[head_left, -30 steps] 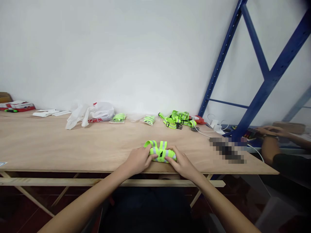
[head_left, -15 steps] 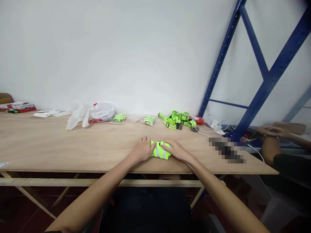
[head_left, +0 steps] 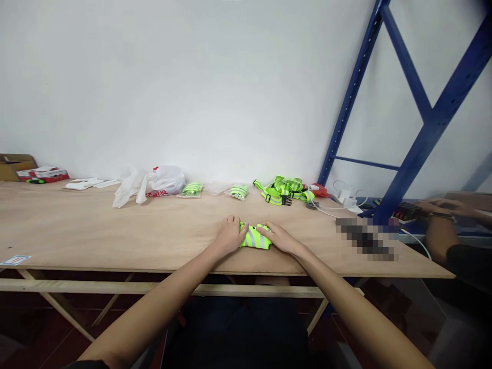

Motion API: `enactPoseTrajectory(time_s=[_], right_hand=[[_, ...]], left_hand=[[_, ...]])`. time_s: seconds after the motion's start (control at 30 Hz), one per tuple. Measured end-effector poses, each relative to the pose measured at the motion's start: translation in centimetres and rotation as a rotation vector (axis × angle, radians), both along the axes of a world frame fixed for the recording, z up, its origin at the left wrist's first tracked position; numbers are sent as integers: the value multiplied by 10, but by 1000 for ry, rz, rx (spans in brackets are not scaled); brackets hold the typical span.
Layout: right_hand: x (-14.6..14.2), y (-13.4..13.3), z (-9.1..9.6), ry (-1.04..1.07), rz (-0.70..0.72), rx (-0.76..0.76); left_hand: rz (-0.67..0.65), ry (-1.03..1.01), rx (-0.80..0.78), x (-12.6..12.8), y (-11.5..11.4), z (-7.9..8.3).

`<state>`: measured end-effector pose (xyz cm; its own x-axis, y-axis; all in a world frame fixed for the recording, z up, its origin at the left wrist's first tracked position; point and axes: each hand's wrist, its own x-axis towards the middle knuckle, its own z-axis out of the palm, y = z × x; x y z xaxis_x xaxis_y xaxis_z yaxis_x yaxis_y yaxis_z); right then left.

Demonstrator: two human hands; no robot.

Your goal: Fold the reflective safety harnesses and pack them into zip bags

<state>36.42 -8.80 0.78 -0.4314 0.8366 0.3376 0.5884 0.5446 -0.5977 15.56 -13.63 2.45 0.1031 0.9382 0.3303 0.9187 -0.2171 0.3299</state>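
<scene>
A folded bundle of reflective straps [head_left: 255, 238], neon yellow-green with silver stripes, lies on the wooden table near its front edge. My left hand [head_left: 230, 236] grips its left end, thumb on top and fingers over the far side. At the other end, my right hand [head_left: 280, 238] is closed around the bundle, its thumb also lying across the top. Parts of both ends are hidden beneath my hands. Beyond them is a loose heap of similar reflective straps [head_left: 282, 188] with black buckles. Two clear packets, a left packet [head_left: 192, 189] and a right packet [head_left: 239, 191], hold folded straps.
Along the wall lie a white plastic bag [head_left: 165, 180], white papers [head_left: 86, 183] and a red-white box [head_left: 44, 174]. A blue metal rack [head_left: 411, 148] rises at the right, near white cables and a blurred dark object [head_left: 365, 239]. Another person's arm [head_left: 442, 230] is at far right.
The view has shifted slightly left, so the things appear a little further right. Both hands stay on the strap bundle, which looks nearly the same.
</scene>
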Motion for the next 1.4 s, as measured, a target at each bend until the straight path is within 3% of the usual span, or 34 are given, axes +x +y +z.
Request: enactPoseTrajectory(time_s=[0.13,0.6,0.83,1.13,1.27,1.4], right_hand=[[-3,-9,2,76,35,-33],[-15,-22,1,98,30,168],[-29,-41,8,-61,-65,312],[-28,-47,12,-239,32,377],[-30,-53,14,-239,1,386],[-30,-56,11,-242,-24,446]], left_hand=[[-60,-57,11,1,4,-2],[-255,-349,33,6,24,-10],[-288,-508,55,7,21,-11],[-287,-770,36,3,28,-21],[-315,-776,15,0,24,-21],[-349,-682,-14,-17,26,-10]])
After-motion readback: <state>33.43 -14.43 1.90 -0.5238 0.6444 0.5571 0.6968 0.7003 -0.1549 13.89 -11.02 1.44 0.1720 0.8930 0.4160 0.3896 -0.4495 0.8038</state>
